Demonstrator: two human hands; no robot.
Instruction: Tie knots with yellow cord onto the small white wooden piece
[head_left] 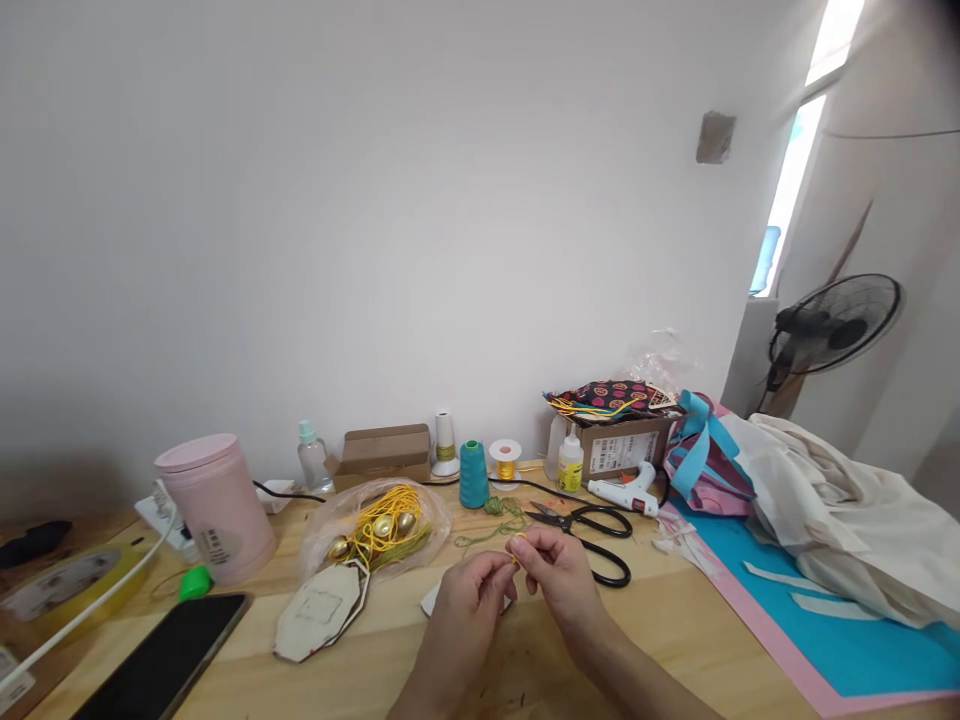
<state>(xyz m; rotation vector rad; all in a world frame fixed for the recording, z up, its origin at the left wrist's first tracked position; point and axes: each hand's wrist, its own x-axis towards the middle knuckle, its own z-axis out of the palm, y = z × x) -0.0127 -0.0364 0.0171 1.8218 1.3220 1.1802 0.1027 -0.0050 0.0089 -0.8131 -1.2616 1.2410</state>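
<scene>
My left hand [471,600] and my right hand [561,578] meet above the wooden table, fingertips pinched together on a thin yellow cord [516,548]. Only a small bit of the cord shows between the fingers. Partly hidden under my left hand lies a white flat piece [430,600]. Just beyond my right hand rest black-handled scissors [589,522], with a tangle of green thread [501,520] to their left. Left of my hands, a plastic bag [315,530] holds yellow cords [394,510] and gold bells or balls [383,527]. A whitish many-sided flat piece [319,610] lies in front of it.
Along the wall stand a teal thread cone [473,475], a yellow spool [505,462], a glue bottle [570,463], a glue gun [626,492] and a cardboard box [626,450]. A phone [161,660] and pink canister [217,510] are left; fabric [840,520] lies right.
</scene>
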